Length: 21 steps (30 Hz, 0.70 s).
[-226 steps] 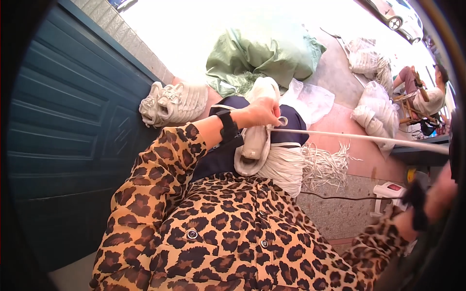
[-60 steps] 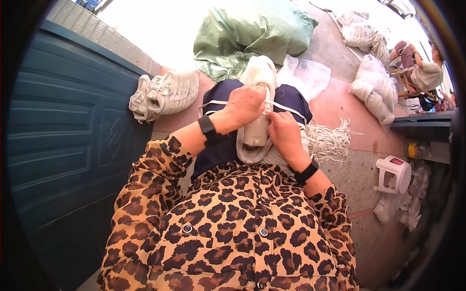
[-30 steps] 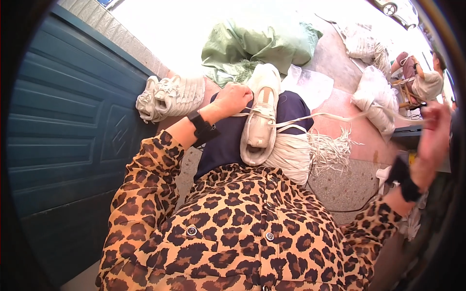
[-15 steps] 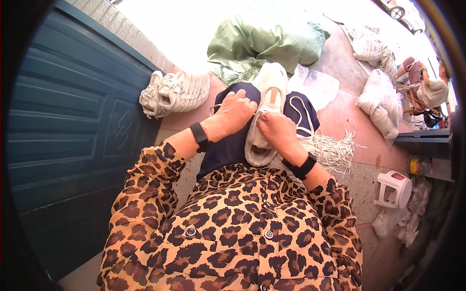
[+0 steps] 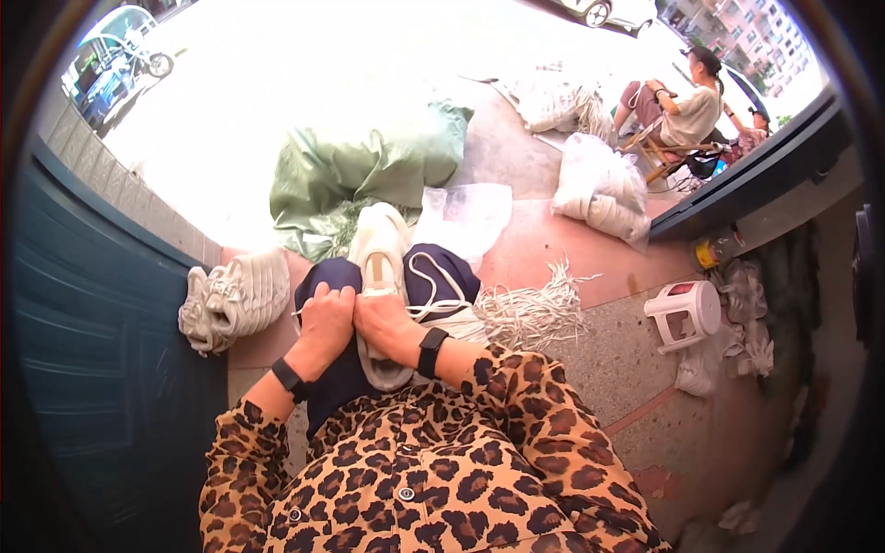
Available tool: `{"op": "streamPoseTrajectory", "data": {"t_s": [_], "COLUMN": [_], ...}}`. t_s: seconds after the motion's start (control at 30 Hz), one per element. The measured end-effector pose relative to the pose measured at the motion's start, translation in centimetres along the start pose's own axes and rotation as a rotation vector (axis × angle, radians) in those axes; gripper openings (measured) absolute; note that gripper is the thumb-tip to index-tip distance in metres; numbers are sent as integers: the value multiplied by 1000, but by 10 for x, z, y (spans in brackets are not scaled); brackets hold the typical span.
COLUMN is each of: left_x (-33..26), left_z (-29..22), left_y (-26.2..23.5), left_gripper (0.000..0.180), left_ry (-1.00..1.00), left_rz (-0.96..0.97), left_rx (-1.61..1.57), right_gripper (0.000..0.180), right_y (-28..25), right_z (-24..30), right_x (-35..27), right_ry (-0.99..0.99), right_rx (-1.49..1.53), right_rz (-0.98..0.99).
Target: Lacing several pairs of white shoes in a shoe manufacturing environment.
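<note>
A white sneaker (image 5: 382,235) lies on my lap between my knees, its toe pointing away from me. My left hand (image 5: 329,315) is closed at the sneaker's left side, with a bit of white shoelace (image 5: 298,316) poking out past its knuckles. Across the sneaker's lacing area rests my right hand (image 5: 385,323), its fingers curled in close to the left hand. What those fingertips pinch is hidden. A loose white lace (image 5: 423,278) loops over my right knee.
White sneakers (image 5: 241,300) stand in a row on the left by a blue door (image 5: 101,341). Green sacking (image 5: 359,170) lies ahead. To the right are a lace bundle (image 5: 539,309), a filled white bag (image 5: 601,189) and a small stool (image 5: 684,313). Farther off, a person (image 5: 691,111) sits.
The view has swung right, so the scene sits farther left and lower. My hands have come together over the sneaker, the right one now covering more of its opening.
</note>
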<state>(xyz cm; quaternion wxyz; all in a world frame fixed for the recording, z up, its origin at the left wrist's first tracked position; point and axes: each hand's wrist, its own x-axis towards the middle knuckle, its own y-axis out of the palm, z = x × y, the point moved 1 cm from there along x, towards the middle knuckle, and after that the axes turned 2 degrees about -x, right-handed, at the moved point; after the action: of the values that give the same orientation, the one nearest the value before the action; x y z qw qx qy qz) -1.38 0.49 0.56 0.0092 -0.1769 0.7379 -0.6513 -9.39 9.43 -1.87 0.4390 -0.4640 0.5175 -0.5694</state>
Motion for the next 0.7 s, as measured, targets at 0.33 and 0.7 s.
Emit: {"op": "streamPoseTrajectory", "data": {"t_s": [0.33, 0.7], "left_x": [-4, 15], "left_z": [-3, -15], "left_y": [-10, -9], "left_gripper": [8, 10], "left_ry": [-58, -157], "left_rz": [33, 157], "left_rx": [74, -196], "right_gripper": [25, 20], "right_y": [-61, -348], "right_z": [-63, -181], "right_x": [-37, -221], "right_ry": [486, -441], "right_rx": [1887, 2085], "right_rz": [768, -1046]}}
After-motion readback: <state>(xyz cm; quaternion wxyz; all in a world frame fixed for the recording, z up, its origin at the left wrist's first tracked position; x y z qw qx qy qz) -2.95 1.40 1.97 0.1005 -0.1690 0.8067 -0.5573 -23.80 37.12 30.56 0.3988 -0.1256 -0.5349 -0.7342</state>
